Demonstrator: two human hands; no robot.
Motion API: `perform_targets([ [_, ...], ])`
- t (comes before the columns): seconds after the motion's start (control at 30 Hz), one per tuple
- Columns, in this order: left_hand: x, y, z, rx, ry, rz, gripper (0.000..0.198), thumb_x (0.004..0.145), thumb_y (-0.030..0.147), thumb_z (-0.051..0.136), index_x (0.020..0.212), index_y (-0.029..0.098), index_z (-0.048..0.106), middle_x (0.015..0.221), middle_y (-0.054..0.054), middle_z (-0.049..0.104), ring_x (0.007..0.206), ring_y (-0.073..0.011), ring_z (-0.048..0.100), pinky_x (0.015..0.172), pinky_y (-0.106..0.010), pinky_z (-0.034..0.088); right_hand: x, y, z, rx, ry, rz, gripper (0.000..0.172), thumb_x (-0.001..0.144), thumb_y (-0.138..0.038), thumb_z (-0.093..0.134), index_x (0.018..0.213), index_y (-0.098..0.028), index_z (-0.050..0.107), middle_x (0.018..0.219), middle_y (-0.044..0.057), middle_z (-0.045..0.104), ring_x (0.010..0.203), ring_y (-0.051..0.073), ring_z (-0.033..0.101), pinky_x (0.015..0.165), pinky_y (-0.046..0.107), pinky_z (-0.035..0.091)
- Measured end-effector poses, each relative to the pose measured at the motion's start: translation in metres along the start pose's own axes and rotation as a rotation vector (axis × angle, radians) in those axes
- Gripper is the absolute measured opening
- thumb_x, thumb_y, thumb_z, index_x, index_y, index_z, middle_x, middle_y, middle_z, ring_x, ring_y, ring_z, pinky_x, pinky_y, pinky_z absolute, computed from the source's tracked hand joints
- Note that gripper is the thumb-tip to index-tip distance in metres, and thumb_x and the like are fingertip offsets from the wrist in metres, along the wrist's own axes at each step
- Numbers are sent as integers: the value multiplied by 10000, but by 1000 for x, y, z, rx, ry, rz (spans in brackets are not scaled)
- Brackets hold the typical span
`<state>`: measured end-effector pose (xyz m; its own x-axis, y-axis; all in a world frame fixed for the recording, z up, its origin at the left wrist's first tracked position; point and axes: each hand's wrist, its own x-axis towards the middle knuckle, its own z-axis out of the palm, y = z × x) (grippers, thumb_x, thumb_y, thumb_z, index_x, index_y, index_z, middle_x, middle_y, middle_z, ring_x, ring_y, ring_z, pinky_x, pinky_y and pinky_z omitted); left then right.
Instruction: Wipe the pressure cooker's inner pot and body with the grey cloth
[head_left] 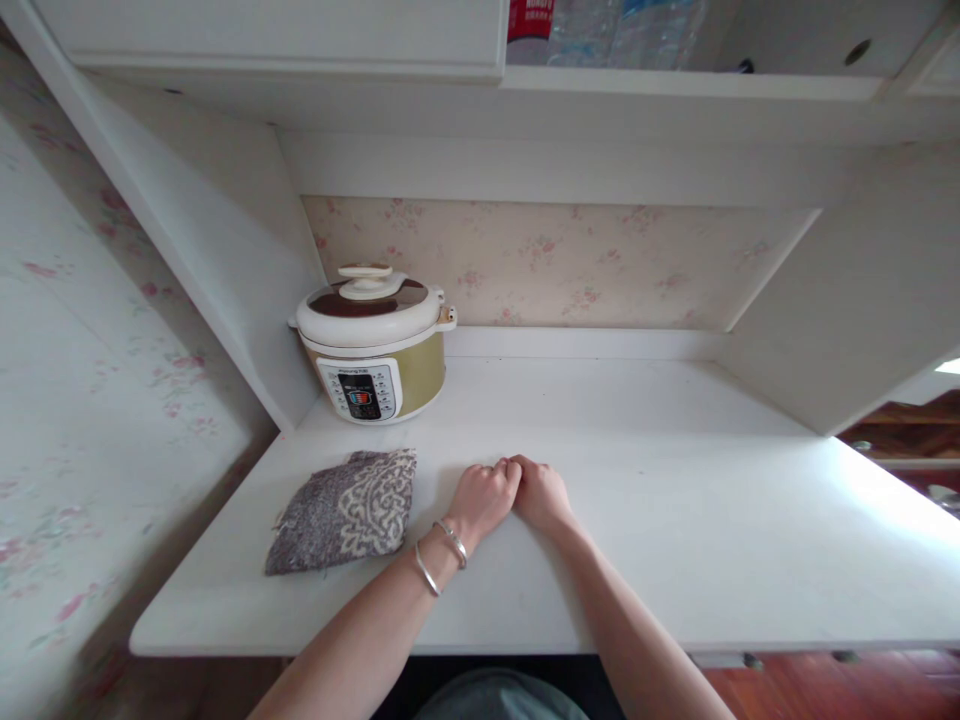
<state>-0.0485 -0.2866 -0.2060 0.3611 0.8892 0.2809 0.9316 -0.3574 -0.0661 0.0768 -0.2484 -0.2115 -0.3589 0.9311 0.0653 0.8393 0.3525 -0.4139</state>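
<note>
My left hand and my right hand rest side by side on the white desktop, knuckles touching. Both are curled closed, and no object shows in either one. Two silver bangles circle my left wrist. Left of that hand, a short gap away, lies a folded grey cloth with a cream scroll pattern. Behind the cloth stands an electric pressure cooker, white and olive green, its lid on and its control panel facing me.
An overhead cabinet hangs over the desk, its open part holding plastic-wrapped items. Side panels bound the desk at left and right. Floral wallpaper covers the back. The desktop's front edge runs just before my body.
</note>
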Motion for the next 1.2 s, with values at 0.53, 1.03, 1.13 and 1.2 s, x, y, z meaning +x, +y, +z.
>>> perform_targets([
  [0.53, 0, 0, -1, -25, -17, -26, 204, 924, 87, 338, 1000, 144, 519, 855, -87, 660, 721, -202, 669, 626, -299, 504, 0, -1, 0, -7, -12, 1, 224, 886, -262, 445, 953, -241, 657, 840, 50, 727, 725, 167, 647, 579, 245, 282],
  [1.03, -1, 0, -8, -39, -36, -56, 208, 919, 89, 358, 1014, 144, 535, 873, -90, 677, 742, -185, 678, 645, -274, 506, 0, -2, 0, 1, -1, -4, 227, 868, -227, 447, 936, -245, 663, 841, 44, 730, 757, 179, 662, 581, 241, 297],
  [1.13, -1, 0, -9, -75, -52, -90, 203, 926, 111, 362, 1023, 154, 536, 848, -85, 686, 721, -197, 682, 620, -283, 507, 0, -3, -1, 4, -17, 17, 248, 867, -209, 446, 980, -248, 663, 872, 43, 732, 796, 180, 666, 606, 239, 317],
  [1.2, -1, 0, -10, -102, -57, -117, 204, 940, 144, 354, 1022, 160, 541, 824, -84, 691, 710, -205, 685, 602, -286, 502, 0, -4, -2, 4, -31, 36, 262, 868, -194, 442, 1002, -246, 662, 895, 47, 731, 818, 178, 666, 624, 238, 328],
])
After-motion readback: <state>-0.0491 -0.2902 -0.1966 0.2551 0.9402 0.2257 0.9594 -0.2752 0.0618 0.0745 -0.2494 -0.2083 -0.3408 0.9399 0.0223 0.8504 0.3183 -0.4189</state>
